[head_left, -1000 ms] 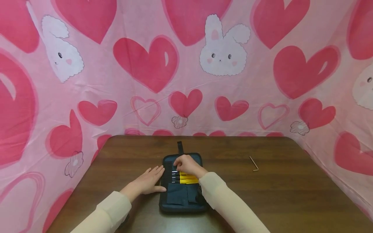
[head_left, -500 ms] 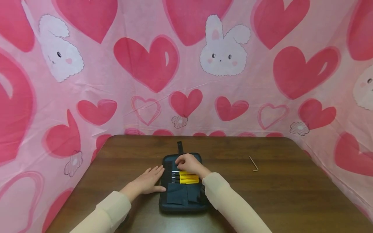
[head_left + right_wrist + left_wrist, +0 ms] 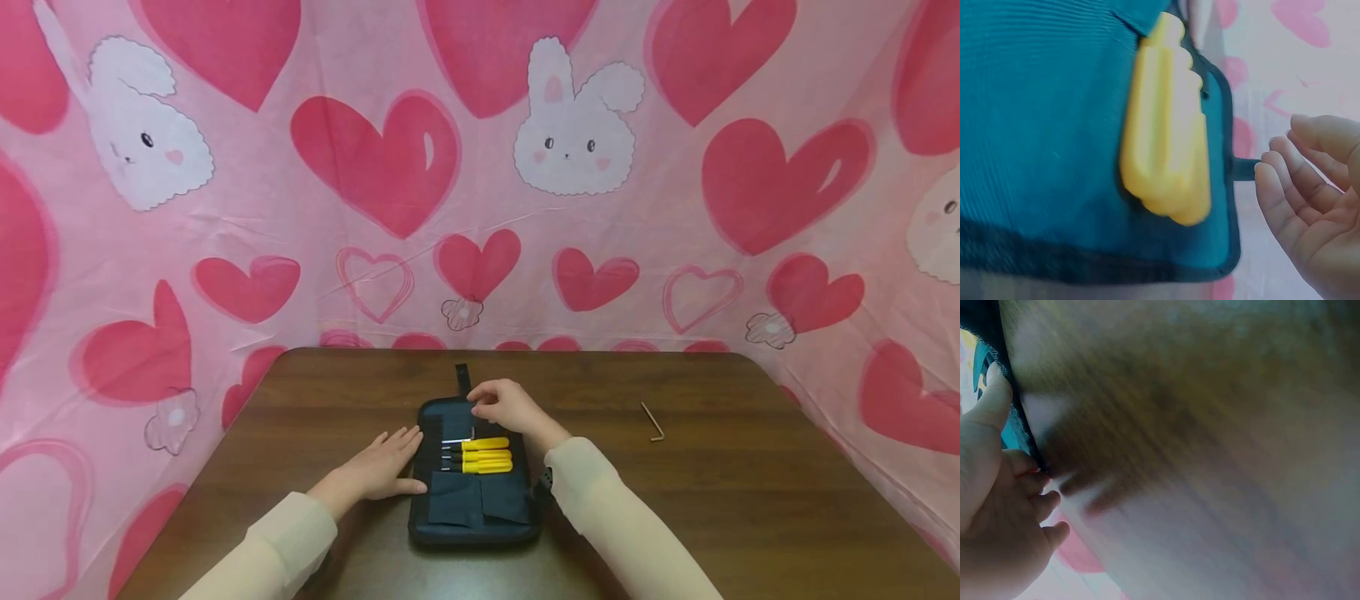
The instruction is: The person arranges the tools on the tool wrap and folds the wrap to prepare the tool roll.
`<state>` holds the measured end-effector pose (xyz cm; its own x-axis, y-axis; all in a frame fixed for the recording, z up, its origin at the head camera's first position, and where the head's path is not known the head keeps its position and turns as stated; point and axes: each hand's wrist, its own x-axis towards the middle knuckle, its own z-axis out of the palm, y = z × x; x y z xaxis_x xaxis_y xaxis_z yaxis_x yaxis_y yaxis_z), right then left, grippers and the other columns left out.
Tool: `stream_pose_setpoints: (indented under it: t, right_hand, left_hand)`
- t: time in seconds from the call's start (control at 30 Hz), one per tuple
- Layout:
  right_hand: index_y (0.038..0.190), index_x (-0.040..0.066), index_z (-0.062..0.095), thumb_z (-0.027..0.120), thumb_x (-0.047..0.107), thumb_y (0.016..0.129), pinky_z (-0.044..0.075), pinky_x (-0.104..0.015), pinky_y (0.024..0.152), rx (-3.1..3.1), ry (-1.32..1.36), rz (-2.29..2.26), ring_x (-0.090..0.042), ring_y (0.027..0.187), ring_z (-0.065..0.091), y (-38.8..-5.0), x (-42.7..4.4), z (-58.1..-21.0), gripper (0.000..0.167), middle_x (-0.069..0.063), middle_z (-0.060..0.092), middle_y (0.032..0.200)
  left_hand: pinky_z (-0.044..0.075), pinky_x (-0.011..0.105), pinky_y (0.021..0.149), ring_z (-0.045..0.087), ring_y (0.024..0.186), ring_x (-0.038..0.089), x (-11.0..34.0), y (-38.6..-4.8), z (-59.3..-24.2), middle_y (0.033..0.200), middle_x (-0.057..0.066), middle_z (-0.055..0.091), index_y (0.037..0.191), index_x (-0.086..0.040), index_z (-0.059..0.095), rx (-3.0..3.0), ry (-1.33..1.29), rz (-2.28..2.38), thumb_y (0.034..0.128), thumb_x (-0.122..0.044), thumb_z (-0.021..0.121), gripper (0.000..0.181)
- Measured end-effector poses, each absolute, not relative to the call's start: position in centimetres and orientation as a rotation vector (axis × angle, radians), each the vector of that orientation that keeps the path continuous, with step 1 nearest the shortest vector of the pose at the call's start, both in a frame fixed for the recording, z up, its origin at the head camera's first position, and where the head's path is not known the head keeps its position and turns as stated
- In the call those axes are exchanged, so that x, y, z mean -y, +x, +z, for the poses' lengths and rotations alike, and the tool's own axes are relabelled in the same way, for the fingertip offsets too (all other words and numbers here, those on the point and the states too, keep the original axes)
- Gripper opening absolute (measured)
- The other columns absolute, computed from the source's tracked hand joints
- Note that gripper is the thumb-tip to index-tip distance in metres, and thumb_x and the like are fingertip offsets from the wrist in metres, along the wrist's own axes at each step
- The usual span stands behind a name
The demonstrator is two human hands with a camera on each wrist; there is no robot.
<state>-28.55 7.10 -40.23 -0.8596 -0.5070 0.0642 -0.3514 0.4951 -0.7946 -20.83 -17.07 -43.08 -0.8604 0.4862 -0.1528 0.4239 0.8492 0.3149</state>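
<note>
A dark zip-up tool case (image 3: pixel 454 537) lies unfolded on the table, with several yellow-handled screwdrivers (image 3: pixel 487 457) side by side in its loops. Their yellow handles (image 3: pixel 1157 125) bunch together in the right wrist view. My left hand (image 3: pixel 375 468) rests on the case's left edge, fingers extended and thumb apart; in the left wrist view the hand (image 3: pixel 1007 506) touches the dark border. Above the case's upper right corner is my right hand (image 3: pixel 513 408). Its fingers are loosely bent with nothing between them, as the hand (image 3: pixel 1319 194) shows in the right wrist view.
An L-shaped hex key (image 3: pixel 654 423) lies on the brown wooden table (image 3: pixel 735 500), right of the case. A black strap (image 3: pixel 462 379) sticks out from the case's far edge. A pink heart-and-rabbit cloth (image 3: pixel 480 208) hangs around the table.
My right hand has moved right and away from me, off the screwdrivers, uncovering the top yellow handle. The left hand stays in place on the case edge.
</note>
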Motion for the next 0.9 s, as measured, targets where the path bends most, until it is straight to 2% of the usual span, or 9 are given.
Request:
stream_pose_setpoints:
  t: [0.3,0.6,0.9]
  right_hand:
    - [0.109,0.002,0.064,0.066,0.007,0.085,0.052,-0.029,0.066,-2.589,-0.712,-1.371,-0.019,0.069,0.056,-28.4,-8.8,-38.6,0.025,-0.004,0.061,0.087]
    - [0.11,0.009,0.065,0.066,0.009,0.085,0.052,-0.031,0.072,-2.595,-0.652,-1.437,-0.02,0.08,0.057,-28.1,-10.2,-37.3,0.025,-0.003,0.062,0.093]
    - [0.112,0.005,0.063,0.065,0.007,0.085,0.053,-0.036,0.073,-2.578,-0.699,-1.497,-0.029,0.081,0.06,-28.4,-12.0,-36.6,0.027,-0.005,0.062,0.088]
  left_hand:
    - [0.015,0.053,0.105,0.024,0.133,0.034,17.2,-20.8,-43.2,0.144,0.018,0.03,0.138,0.005,0.035,-2.795,0.722,0.41,0.0817,-0.051,0.061,0.083]
    - [0.015,0.052,0.105,0.024,0.133,0.034,17.2,-20.9,-43.3,0.145,0.018,0.03,0.139,0.004,0.034,-2.796,0.717,0.404,0.0819,-0.052,0.06,0.084]
    - [0.015,0.051,0.106,0.023,0.134,0.033,17.2,-20.9,-43.1,0.145,0.017,0.03,0.139,0.003,0.034,-2.794,0.708,0.396,0.0821,-0.052,0.06,0.084]
